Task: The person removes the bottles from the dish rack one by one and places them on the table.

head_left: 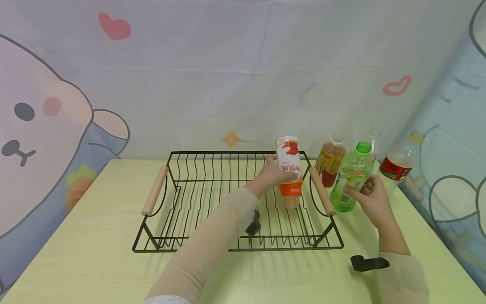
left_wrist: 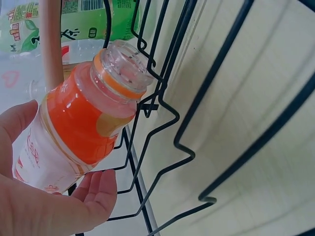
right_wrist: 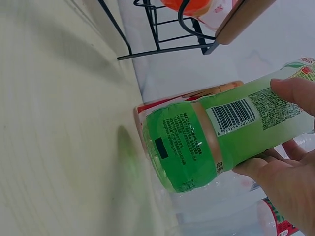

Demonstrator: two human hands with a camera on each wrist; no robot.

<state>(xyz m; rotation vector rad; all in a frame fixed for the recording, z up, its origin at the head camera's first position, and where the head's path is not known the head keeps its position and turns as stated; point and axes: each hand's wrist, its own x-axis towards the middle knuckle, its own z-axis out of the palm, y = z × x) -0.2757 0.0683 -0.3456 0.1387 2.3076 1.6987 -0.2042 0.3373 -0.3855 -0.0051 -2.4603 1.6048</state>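
My left hand [head_left: 270, 175] grips an orange-and-white plastic bottle [head_left: 289, 156] upside down over the right part of a black wire dish rack [head_left: 273, 250]. The bottle's clear neck points down, and in the left wrist view the bottle neck [left_wrist: 129, 64] overlaps the rack's wires. My right hand [head_left: 373, 200] holds a green bottle [head_left: 351, 169] just outside the rack's right end, thumb on one side and fingers on the other. That bottle leans a little, its green cap ring uppermost. In the right wrist view its green base [right_wrist: 172, 147] is close over the table.
Behind the green bottle stand a bottle of amber drink [head_left: 329, 162], a clear bottle [head_left: 375, 139] and a red-labelled bottle [head_left: 396, 166]. Wooden handles [head_left: 155, 190] rise at both rack ends. A printed cloth [head_left: 197, 84] hangs behind the pale table [head_left: 95, 236].
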